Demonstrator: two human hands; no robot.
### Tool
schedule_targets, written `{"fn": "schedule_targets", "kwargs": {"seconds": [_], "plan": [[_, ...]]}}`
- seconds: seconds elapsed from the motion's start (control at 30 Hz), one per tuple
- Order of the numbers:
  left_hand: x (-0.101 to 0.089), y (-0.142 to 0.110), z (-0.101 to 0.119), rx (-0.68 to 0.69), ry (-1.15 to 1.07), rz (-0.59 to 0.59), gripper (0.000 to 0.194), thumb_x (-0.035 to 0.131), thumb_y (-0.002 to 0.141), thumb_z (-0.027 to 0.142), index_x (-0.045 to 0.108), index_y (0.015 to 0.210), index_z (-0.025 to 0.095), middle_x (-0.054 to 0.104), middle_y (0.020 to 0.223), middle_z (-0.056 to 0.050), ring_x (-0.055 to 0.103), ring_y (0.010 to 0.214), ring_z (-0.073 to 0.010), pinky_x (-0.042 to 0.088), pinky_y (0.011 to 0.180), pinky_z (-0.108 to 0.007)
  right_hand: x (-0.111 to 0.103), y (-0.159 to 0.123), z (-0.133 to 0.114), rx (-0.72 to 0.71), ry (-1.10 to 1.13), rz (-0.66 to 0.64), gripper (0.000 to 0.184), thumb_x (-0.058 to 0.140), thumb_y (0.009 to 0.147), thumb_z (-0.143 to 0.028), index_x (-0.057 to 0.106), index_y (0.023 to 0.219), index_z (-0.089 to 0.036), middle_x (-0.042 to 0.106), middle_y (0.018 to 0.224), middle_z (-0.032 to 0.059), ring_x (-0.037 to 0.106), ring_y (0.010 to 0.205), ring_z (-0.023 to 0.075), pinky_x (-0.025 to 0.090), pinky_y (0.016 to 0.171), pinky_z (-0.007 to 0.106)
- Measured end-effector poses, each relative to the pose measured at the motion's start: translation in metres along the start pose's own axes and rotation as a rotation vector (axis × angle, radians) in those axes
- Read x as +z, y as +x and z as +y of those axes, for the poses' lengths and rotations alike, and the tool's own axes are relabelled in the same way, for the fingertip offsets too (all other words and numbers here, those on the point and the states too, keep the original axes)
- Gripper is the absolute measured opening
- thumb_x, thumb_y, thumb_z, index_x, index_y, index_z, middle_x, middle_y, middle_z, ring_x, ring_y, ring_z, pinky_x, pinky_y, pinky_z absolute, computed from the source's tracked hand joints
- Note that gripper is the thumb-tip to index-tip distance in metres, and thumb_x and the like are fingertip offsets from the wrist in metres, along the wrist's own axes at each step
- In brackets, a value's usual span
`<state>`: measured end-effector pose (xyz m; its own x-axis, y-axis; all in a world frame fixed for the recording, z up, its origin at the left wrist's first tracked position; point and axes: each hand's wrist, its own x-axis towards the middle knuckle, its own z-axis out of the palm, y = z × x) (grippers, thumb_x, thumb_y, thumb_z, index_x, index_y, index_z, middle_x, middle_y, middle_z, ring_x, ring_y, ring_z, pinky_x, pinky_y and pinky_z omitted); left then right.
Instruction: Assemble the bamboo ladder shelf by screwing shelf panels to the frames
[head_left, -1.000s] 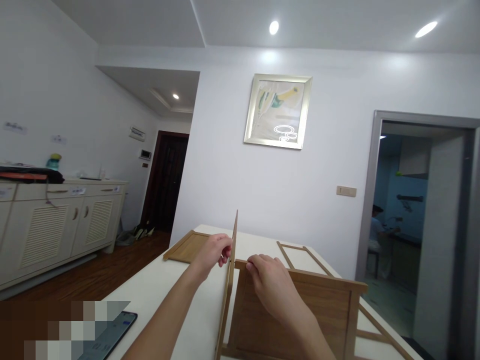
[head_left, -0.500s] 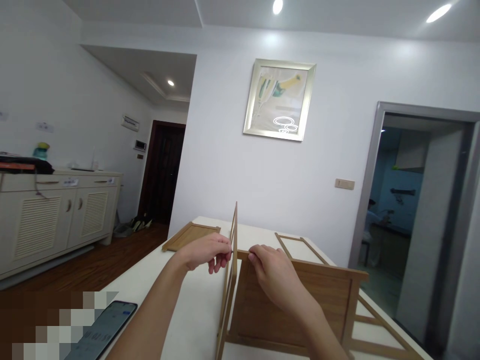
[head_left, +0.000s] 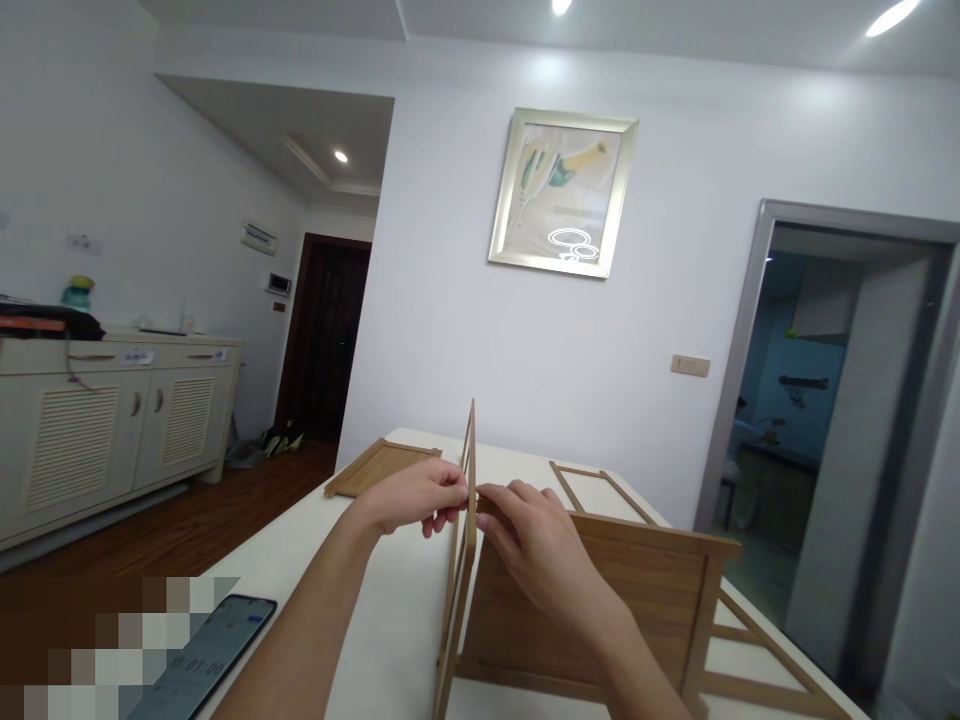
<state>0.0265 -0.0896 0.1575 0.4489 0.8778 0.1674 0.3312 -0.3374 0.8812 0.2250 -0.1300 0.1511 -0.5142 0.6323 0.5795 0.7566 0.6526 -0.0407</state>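
Now, left hand (head_left: 416,493) and right hand (head_left: 536,528) flank the upright frame (head_left: 472,530) beside the panel (head_left: 649,600).
Both curl their fingers, the right at the panel's top corner; whether either pinches anything cannot be told. Keep the frame square to the panel edge. The frame is slim brown wood, the panel broad and rimmed; both stand over the white counter (head_left: 375,620).
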Motion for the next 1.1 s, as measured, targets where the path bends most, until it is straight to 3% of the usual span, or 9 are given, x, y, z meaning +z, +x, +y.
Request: {"fn": "schedule_targets", "kwargs": {"seconds": [0.4, 0.67, 0.9, 1.1], "plan": [[0.001, 0.003, -0.009, -0.018, 0.035, 0.074, 0.013, 0.057, 0.073, 0.032, 0.053, 0.075, 0.019, 0.054, 0.052, 0.005, 0.052, 0.045, -0.0116, 0.042, 0.043, -0.022, 0.007, -0.001, 0.003, 0.016, -0.012, -0.037, 0.030, 0.051, 0.095, -0.028, 0.051, 0.125, -0.023, 0.066, 0.105, 0.0068, 0.059, 0.096, 0.0224, 0.034, 0.083, 0.035], [0.003, -0.001, 0.000, 0.025, -0.024, 0.102, 0.012, 0.061, 0.067, 0.023, 0.054, 0.075, 0.018, 0.057, 0.057, 0.004, 0.057, 0.050, -0.0123, 0.044, 0.046, -0.022, 0.006, -0.001, 0.002, 0.008, -0.014, -0.025, 0.019, 0.056, 0.090, -0.021, 0.056, 0.109, -0.023, 0.065, 0.097, 0.0035, 0.057, 0.090, 0.0207, 0.031, 0.079, 0.032], [0.003, -0.003, 0.003, -0.005, 0.010, 0.195, 0.015, 0.054, 0.076, 0.032, 0.055, 0.072, 0.018, 0.063, 0.066, 0.001, 0.055, 0.049, -0.0103, 0.044, 0.046, -0.022, 0.007, -0.003, 0.004, -0.004, -0.043, -0.020, 0.021, 0.058, 0.089, -0.019, 0.055, 0.109, -0.023, 0.065, 0.098, 0.0031, 0.056, 0.089, 0.0199, 0.030, 0.078, 0.032], [0.007, -0.003, 0.004, -0.081, 0.041, 0.070, 0.024, 0.051, 0.078, 0.040, 0.052, 0.066, 0.019, 0.056, 0.057, 0.003, 0.051, 0.046, -0.0105, 0.040, 0.041, -0.022, 0.006, -0.003, 0.003, 0.000, -0.048, -0.032, 0.020, 0.058, 0.089, -0.020, 0.055, 0.108, -0.023, 0.064, 0.097, 0.0031, 0.055, 0.090, 0.0204, 0.029, 0.078, 0.032]]}}
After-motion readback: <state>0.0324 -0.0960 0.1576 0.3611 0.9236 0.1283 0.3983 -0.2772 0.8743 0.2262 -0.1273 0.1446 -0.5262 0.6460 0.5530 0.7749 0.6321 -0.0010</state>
